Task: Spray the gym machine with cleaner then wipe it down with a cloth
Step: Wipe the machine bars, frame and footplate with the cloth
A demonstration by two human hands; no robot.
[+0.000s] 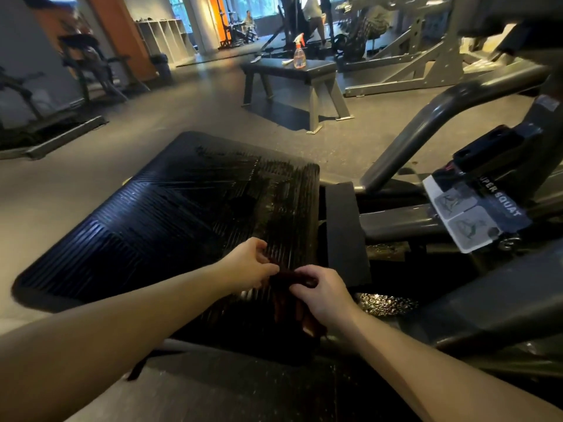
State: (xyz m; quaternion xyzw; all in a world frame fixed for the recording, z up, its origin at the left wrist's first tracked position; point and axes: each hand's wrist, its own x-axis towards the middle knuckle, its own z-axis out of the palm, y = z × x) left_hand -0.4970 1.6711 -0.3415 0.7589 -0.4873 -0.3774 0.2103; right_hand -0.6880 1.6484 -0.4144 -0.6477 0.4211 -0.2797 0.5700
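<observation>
Left hand and right hand both pinching a dark cloth, over the glistening ribbed footplate of the squat machine, spray bottle upright on the padded tabletop well behind.

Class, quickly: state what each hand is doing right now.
Left hand: fingers pinch the dark cloth.
Right hand: fingers grip the same cloth.

Flat bench mid-floor, white cubby shelves and dark bin beyond
</observation>
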